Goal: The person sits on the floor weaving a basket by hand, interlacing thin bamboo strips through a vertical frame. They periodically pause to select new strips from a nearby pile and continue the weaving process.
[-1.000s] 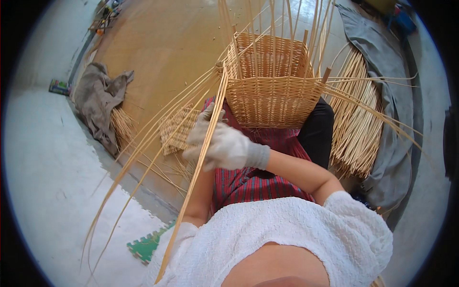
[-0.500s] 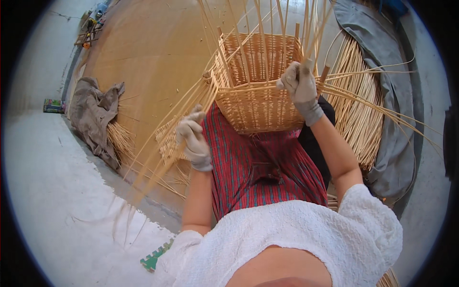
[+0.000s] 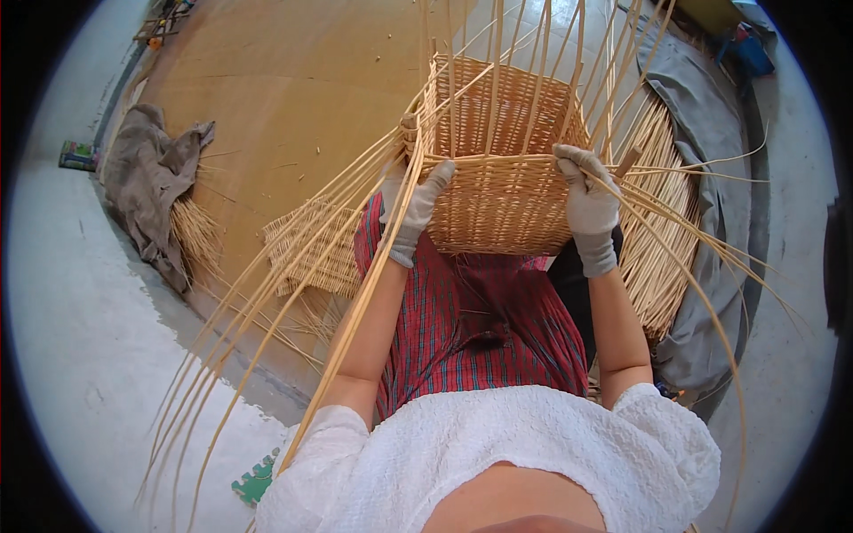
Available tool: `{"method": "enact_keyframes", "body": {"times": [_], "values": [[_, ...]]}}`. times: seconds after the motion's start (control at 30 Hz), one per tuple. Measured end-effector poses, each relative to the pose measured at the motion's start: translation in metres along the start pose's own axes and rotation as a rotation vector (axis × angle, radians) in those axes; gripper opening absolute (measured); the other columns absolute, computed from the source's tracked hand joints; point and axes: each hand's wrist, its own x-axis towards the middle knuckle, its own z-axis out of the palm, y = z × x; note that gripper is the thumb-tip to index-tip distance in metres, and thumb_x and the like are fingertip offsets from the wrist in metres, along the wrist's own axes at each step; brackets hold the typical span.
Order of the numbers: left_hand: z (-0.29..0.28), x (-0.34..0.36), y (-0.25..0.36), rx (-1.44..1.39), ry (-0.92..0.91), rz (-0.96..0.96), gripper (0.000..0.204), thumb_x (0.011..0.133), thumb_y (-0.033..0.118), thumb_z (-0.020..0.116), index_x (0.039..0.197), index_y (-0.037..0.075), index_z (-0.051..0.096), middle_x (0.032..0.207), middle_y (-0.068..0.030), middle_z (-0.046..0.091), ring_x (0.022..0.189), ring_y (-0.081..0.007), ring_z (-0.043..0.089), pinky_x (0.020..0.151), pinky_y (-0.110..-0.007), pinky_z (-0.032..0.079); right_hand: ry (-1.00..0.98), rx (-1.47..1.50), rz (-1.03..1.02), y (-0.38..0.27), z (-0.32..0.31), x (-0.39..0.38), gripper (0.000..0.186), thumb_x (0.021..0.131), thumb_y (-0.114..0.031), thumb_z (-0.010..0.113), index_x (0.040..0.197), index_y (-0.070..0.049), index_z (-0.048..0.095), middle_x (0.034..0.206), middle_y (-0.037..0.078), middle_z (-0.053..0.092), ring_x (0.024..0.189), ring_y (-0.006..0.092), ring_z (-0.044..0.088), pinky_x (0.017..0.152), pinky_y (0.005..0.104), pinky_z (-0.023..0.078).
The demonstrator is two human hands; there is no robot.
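A light-coloured wicker basket (image 3: 502, 209) leans over my lap, its opening facing away from me and tall upright canes (image 3: 494, 98) rising from its walls. My left hand (image 3: 410, 213), in a pale knit glove, is closed at the near left corner with the thumb on the rim. A spray of long loose canes (image 3: 267, 293) runs past that hand toward the lower left. At the near right corner, my gloved right hand (image 3: 590, 206) is closed on the rim, fingers curled over it. From beside it a single cane (image 3: 711, 324) bends downward; other canes stick out rightward.
A flat woven panel (image 3: 311, 244) lies on the floor left of my lap. Beyond it, a brown cloth (image 3: 147, 178) covers part of a reed bundle (image 3: 195, 235). At right, a large cane bundle (image 3: 657, 258) rests on a grey cloth (image 3: 706, 311).
My left hand has come up and right onto the basket's near left corner. My right hand has lowered and shifted right along the rim. A cane now hangs down at the right.
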Motion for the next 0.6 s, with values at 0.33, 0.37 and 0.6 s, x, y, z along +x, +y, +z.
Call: {"method": "enact_keyframes", "body": {"times": [0.33, 0.37, 0.6], "values": [[0.010, -0.002, -0.013, -0.100, 0.194, -0.008, 0.065, 0.082, 0.014, 0.089, 0.135, -0.002, 0.053, 0.118, -0.0140, 0.069, 0.103, -0.0251, 0.069, 0.094, -0.035, 0.057, -0.278, -0.040, -0.111, -0.107, 0.061, 0.074, 0.022, 0.099, -0.005, 0.064, 0.120, -0.002, 0.071, 0.105, 0.012, 0.073, 0.095, 0.0164, 0.072, 0.086, 0.0290, 0.057], [0.018, -0.003, -0.006, -0.162, 0.220, -0.044, 0.066, 0.082, 0.012, 0.089, 0.135, -0.002, 0.053, 0.119, -0.0143, 0.069, 0.103, -0.0243, 0.069, 0.094, -0.034, 0.057, -0.284, -0.134, -0.472, -0.098, 0.081, 0.105, 0.041, 0.100, -0.006, 0.058, 0.140, -0.009, 0.059, 0.118, 0.017, 0.070, 0.097, 0.0220, 0.072, 0.087, 0.0305, 0.057], [0.027, 0.007, -0.005, -0.281, 0.331, -0.114, 0.049, 0.084, -0.002, 0.083, 0.126, -0.002, 0.058, 0.117, -0.0128, 0.070, 0.102, -0.0209, 0.069, 0.091, -0.032, 0.058, -0.065, -0.543, -0.227, -0.107, 0.131, 0.136, 0.052, 0.103, -0.008, 0.054, 0.153, -0.014, 0.040, 0.113, 0.014, 0.068, 0.091, 0.0193, 0.067, 0.082, 0.0330, 0.056]]}}
